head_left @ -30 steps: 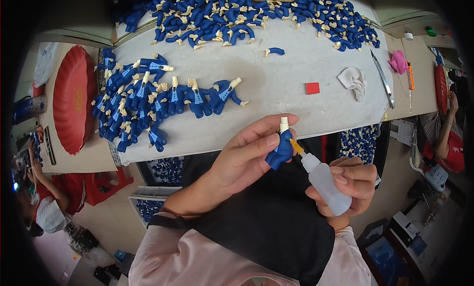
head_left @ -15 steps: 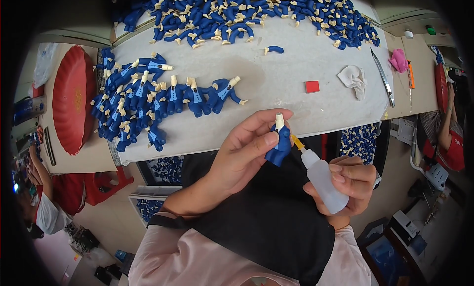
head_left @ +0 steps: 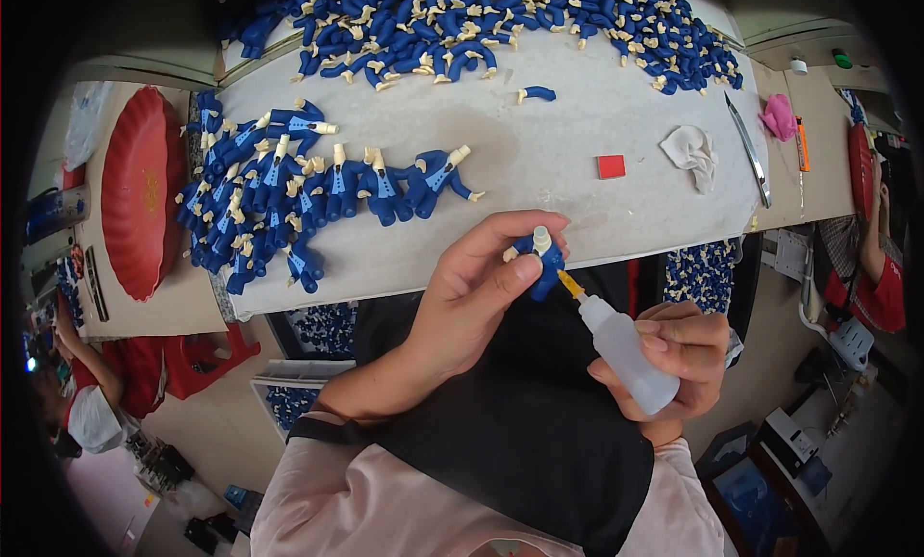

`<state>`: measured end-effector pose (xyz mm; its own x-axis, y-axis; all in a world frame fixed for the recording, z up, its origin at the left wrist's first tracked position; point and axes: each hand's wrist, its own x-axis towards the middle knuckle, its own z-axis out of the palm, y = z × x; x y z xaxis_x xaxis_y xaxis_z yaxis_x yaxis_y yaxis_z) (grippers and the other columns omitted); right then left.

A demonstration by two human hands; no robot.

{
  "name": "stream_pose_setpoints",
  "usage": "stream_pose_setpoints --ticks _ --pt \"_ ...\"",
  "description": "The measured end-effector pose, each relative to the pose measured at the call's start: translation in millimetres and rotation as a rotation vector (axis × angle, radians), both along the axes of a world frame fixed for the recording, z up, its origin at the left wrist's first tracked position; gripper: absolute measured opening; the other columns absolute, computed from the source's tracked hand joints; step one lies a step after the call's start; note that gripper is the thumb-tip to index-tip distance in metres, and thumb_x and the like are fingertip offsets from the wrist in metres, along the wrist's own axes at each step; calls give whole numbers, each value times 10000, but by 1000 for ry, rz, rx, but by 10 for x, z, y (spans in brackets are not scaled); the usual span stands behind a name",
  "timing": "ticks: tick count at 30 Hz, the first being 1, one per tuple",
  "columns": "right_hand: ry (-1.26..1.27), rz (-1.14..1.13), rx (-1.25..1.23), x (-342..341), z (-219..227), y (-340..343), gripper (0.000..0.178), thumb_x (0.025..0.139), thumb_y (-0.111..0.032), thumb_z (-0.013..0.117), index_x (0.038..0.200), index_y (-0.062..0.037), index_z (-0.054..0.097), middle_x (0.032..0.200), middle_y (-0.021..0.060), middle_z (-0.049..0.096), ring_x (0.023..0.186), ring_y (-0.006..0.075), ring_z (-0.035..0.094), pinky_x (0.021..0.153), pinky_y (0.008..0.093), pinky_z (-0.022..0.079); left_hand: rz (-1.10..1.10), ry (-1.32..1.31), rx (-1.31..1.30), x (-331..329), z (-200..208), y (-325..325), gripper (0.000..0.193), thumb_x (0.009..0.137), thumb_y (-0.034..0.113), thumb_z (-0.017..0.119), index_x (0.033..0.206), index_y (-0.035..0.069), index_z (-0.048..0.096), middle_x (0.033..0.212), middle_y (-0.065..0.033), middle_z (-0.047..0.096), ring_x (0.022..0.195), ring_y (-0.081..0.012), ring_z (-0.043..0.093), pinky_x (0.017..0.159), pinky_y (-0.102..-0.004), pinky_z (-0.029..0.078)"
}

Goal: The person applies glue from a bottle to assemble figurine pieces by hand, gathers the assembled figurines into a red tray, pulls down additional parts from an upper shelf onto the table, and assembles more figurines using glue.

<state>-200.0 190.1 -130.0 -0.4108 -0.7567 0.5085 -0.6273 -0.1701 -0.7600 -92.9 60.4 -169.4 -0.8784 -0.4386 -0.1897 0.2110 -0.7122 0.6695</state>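
Between the thumb and fingers of my left hand [head_left: 472,278] is a small blue figurine body [head_left: 551,259] with a cream neck. My right hand [head_left: 691,350] grips a translucent white squeeze bottle [head_left: 630,355], tilted up to the left. Its amber nozzle tip meets the right side of the body, or nearly so; the exact contact is too small to tell. Beyond my hands, on the white-covered table [head_left: 577,220], a group of blue figurine bodies [head_left: 337,187] lies at the left, some with arms on. One loose blue arm [head_left: 541,93] lies apart.
Heaps of blue arms with cream hands [head_left: 433,42] line the far side. At the right are a red square piece [head_left: 610,166], a crumpled white cloth [head_left: 689,155], metal tweezers [head_left: 749,148] and a pink lump [head_left: 779,117]. A red scalloped tray [head_left: 144,196] stands left; people work at both sides.
My left hand has tipped the figurine body so its neck top faces me more. The bottle has shifted slightly left, bringing its nozzle closer against the body.
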Motion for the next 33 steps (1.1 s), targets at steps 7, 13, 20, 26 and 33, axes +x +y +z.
stream_pose_setpoints --ticks 7,13,20,26,33 --pt "-19 -56 -33 12 -33 6 431 560 -117 780 897 -42 521 771 58 439 618 116 502 535 232 463 -25 -25 -8 9 1 -9 282 842 124 493 1105 27 470 961 -32 496 909 -90 446 800 -219 341" --pt "15 -82 -21 -14 -45 -10 423 564 -141 779 889 -45 526 767 57 440 602 118 502 532 230 461 -26 -34 -17 3 -8 -9 289 838 119 499 1110 26 470 966 -30 498 917 -87 448 808 -218 342" --pt "-96 -181 -105 -47 -57 -10 474 593 -256 764 866 -52 435 776 67 436 623 138 494 566 250 441 -2 11 134 9 -18 -41 328 837 99 489 1150 19 428 963 -49 500 932 -121 464 825 -239 350" --pt "-84 -78 288 -510 -28 -510 269 671 102 530 896 1 425 902 89 430 798 207 531 652 290 464 -22 79 333 74 -14 -82 330 841 67 454 1163 7 410 972 -70 495 940 -158 475 844 -263 358" --pt "224 89 382 -809 -340 -1208 241 642 103 531 806 -32 416 847 86 528 792 205 565 666 300 457 7 122 335 148 -17 -128 325 846 71 443 1163 6 406 971 -66 494 936 -149 474 844 -262 356"
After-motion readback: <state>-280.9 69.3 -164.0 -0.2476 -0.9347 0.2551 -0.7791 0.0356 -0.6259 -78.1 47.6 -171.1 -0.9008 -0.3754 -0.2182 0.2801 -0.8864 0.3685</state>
